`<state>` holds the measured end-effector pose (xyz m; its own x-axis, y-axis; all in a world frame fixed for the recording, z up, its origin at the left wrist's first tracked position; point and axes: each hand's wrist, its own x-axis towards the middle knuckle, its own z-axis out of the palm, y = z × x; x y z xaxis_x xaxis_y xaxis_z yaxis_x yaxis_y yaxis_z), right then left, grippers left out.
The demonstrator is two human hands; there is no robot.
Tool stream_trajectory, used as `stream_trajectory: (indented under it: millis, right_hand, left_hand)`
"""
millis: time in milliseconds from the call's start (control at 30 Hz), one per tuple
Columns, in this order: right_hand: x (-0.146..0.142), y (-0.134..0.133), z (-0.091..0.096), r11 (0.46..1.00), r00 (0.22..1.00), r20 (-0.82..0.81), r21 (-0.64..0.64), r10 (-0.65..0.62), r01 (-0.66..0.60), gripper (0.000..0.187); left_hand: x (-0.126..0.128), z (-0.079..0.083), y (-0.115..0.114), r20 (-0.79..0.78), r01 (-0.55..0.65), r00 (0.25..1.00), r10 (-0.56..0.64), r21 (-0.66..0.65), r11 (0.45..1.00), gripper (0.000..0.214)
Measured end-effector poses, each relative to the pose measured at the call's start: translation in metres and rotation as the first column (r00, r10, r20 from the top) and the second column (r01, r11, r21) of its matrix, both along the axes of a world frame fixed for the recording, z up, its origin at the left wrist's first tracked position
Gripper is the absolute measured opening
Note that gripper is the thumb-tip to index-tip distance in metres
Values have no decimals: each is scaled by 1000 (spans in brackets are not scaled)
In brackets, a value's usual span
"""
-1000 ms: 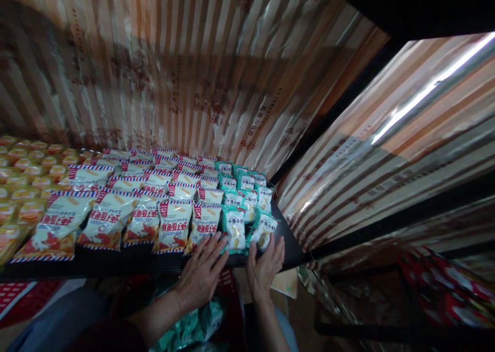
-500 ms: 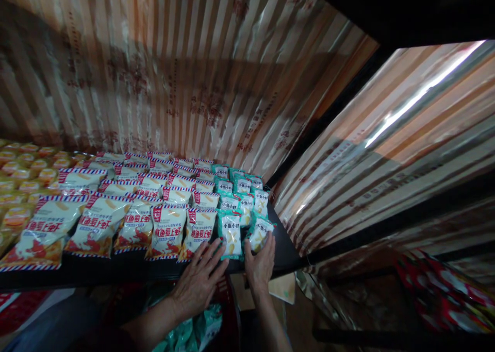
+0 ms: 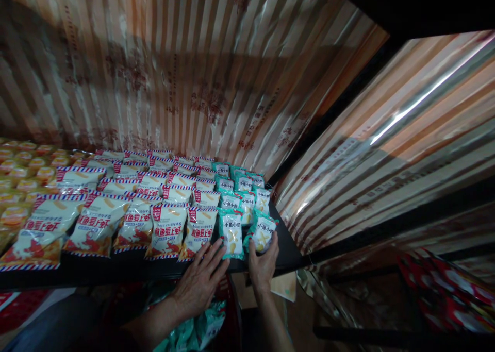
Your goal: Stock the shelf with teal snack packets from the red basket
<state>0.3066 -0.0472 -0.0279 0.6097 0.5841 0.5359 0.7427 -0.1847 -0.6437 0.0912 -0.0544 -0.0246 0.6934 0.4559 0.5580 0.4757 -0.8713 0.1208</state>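
My right hand [image 3: 263, 264] grips the lower part of a small green-and-white snack bag [image 3: 263, 232] between thumb and fingers, at the right end of the front row. The bag leans slightly to the right. My left hand [image 3: 203, 280] is open, palm down, fingers stretched over the shelf's front edge. Its fingertips reach the bottom of another green-and-white snack bag [image 3: 232, 232], which stands upright; whether they press on it I cannot tell. Left of that stands a larger white snack bag [image 3: 201, 228] with a striped border. More green bags [image 3: 244, 183] stand in rows behind.
Several white snack bags [image 3: 131, 222] fill the middle of the black shelf [image 3: 286, 244], with yellow packages [image 3: 17, 187] at far left. Striped sheeting [image 3: 185, 79] covers the back. Below are green bags [image 3: 193, 331]; red packages [image 3: 444, 290] lie at lower right. A dark post [image 3: 328, 112] rises at the right.
The bag in my right hand now shows more of its front, with my fingers around its right side. My left hand has hardly moved. The view has shifted slightly.
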Motion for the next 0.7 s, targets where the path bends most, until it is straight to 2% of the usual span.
stream_trajectory:
  millis: [200, 467, 700]
  right_hand:
    - [7, 8, 7, 992, 991, 55, 25, 122, -124, 77]
    - [24, 16, 7, 963, 964, -23, -46, 265, -266, 77]
    - [23, 13, 9, 948, 947, 58, -76, 315, -310, 65]
  left_hand:
    - [-1, 0, 0, 30, 11, 999, -11, 17, 1000, 67]
    - [-1, 3, 0, 41, -4, 999, 2, 44, 999, 63]
    - [1, 2, 0, 22, -11, 1000, 11, 18, 1000, 64]
